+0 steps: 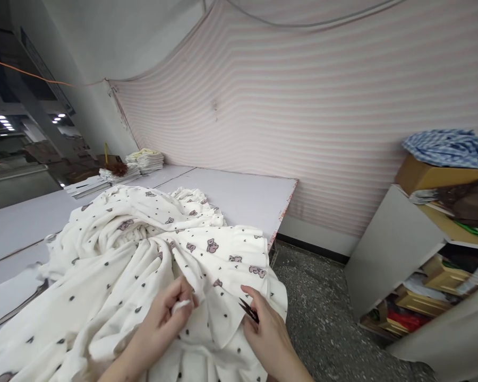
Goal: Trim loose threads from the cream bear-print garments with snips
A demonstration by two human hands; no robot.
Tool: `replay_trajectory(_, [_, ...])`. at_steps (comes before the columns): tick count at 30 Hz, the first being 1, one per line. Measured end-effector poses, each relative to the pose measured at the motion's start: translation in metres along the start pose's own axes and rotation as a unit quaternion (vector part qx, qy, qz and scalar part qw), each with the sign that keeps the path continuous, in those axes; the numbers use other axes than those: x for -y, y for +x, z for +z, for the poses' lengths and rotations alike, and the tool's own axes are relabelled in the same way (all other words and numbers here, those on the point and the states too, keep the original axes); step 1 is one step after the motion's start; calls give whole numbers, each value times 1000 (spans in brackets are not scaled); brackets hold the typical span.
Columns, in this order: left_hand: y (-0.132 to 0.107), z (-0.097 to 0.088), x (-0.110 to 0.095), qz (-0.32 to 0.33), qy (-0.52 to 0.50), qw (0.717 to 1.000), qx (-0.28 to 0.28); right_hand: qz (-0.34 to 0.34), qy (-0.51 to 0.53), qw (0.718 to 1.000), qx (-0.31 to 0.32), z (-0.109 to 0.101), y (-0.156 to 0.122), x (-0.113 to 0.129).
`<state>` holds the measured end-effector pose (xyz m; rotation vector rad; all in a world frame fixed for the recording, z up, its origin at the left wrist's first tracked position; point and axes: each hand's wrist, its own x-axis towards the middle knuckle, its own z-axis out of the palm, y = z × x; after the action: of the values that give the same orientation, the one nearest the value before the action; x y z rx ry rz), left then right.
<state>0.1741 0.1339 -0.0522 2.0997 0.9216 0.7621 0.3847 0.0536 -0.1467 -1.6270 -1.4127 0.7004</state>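
A large heap of white fabric [143, 276], printed with small bears and dark dots, lies bunched over the table and hangs toward me. My left hand [169, 310] is closed on a pinched fold of this fabric, a bit of white showing between thumb and fingers. In my right hand [265, 323] I hold small dark thread snips [249, 310], their two pointed blades slightly apart and aimed at the cloth. The index finger is stretched out above the blades. Part of the snips is hidden in the palm.
Folded cloth stacks [145, 160] and papers [86, 187] sit at the far left of the pale table [239, 193]. A striped pink sheet [263, 106] covers the wall. At right stands a cabinet [394, 254] with drawers and a blue checked cloth [448, 147] on top.
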Motion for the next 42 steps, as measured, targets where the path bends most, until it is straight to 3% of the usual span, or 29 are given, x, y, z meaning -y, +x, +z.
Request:
replay_trajectory(3, [-8, 5, -8, -35, 208, 974, 80, -17, 20, 1000, -17, 4, 2, 3])
replay_trajectory(5, [-16, 15, -8, -36, 280, 951, 128, -29, 66, 997, -29, 3, 6, 2])
replay_trajectory(8, [-30, 32, 3, -28, 359, 924, 127, -26, 107, 993, -38, -1, 14, -1])
replay_trajectory(10, [-37, 42, 15, 3, 390, 916, 91, -15, 112, 993, -41, -4, 17, -2])
replay_trajectory(15, [-46, 48, 27, 124, 256, 956, -66, -4, 65, 996, -58, -12, 7, 8])
replay_trajectory(17, [-46, 46, 25, 145, 219, 961, -91, -31, 25, 999, -30, -16, -2, 17])
replay_trajectory(21, [-46, 44, 22, 187, 195, 959, -90, -108, -7, 991, 77, -19, -13, 36])
replay_trajectory(25, [-45, 42, 22, 210, 191, 954, -99, -102, 14, 986, 130, -17, -11, 47])
replay_trajectory(34, [-45, 42, 24, 234, 185, 950, -95, -83, 50, 984, 152, -16, -6, 53])
replay_trajectory(39, [-45, 42, 24, 223, 155, 958, -89, -80, 59, 985, 143, -16, -8, 53])
replay_trajectory(40, [-44, 42, 22, 196, 133, 968, -88, -80, 55, 986, 135, -15, -8, 53])
replay_trajectory(42, [-41, 40, 15, 78, 60, 991, -88, -79, 49, 991, 100, -10, -8, 50])
